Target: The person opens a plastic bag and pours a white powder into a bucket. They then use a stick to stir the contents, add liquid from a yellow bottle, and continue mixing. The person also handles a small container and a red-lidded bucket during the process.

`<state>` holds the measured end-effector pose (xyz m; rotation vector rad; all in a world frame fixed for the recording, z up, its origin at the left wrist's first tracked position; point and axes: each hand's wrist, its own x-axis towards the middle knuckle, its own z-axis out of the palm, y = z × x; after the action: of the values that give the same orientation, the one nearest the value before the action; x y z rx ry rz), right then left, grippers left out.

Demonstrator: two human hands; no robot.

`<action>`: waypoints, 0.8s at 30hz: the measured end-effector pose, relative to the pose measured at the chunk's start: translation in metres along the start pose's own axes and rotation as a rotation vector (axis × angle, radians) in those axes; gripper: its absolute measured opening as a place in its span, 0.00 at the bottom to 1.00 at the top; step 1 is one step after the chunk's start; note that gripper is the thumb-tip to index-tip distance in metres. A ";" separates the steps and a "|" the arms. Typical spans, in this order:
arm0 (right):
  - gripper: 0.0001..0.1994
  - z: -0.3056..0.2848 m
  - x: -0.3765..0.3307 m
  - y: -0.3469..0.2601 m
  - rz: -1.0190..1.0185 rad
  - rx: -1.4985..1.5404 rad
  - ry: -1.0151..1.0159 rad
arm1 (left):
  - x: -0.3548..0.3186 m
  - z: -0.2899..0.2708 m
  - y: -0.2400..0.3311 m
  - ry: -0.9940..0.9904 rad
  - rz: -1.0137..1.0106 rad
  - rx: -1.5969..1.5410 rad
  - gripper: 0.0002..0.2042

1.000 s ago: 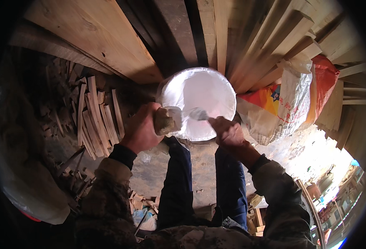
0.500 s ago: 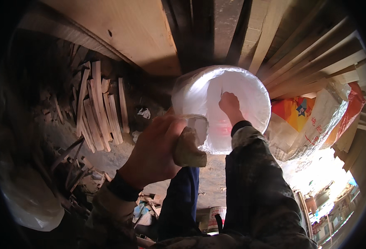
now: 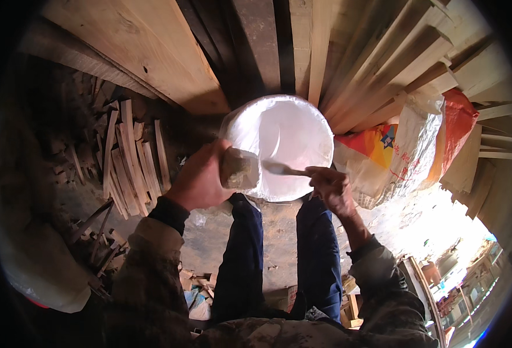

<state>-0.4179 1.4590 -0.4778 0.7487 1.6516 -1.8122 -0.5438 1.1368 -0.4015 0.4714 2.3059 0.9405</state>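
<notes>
A round white bucket (image 3: 290,124) lined with a clear bag stands on the ground between my knees, full of white paste. My left hand (image 3: 201,177) holds a small putty-caked block (image 3: 239,169) at the bucket's left rim. My right hand (image 3: 328,185) grips the handle of a thin putty knife (image 3: 279,168); its blade points left toward the block and is smeared with white paste.
Long wooden planks (image 3: 151,52) lean across the top and right. A pile of short wood offcuts (image 3: 131,156) lies left of the bucket. A printed orange-and-white woven sack (image 3: 409,145) sits to the right. Scraps litter the dirt floor (image 3: 209,238) near my legs.
My right hand has drawn back out of the bucket toward me, bringing the knife blade up to the block. My left hand has lifted the block slightly toward the rim.
</notes>
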 end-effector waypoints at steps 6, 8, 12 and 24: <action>0.24 0.073 0.031 0.053 -0.868 -0.720 -0.120 | 0.000 0.007 0.002 -0.014 -0.021 0.074 0.31; 0.25 0.067 0.039 0.062 -0.987 -0.738 -0.032 | -0.003 0.007 0.003 -0.020 -0.042 0.072 0.31; 0.26 0.042 0.025 0.060 -1.024 -0.809 -0.053 | -0.007 0.010 0.000 -0.016 -0.083 0.055 0.31; 0.03 0.031 0.091 0.051 -0.563 -1.233 0.231 | -0.018 0.006 -0.010 0.040 0.015 -0.057 0.29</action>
<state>-0.4436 1.4210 -0.5763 -0.0981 2.7944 -0.6262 -0.5270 1.1240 -0.4049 0.4509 2.3072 1.0285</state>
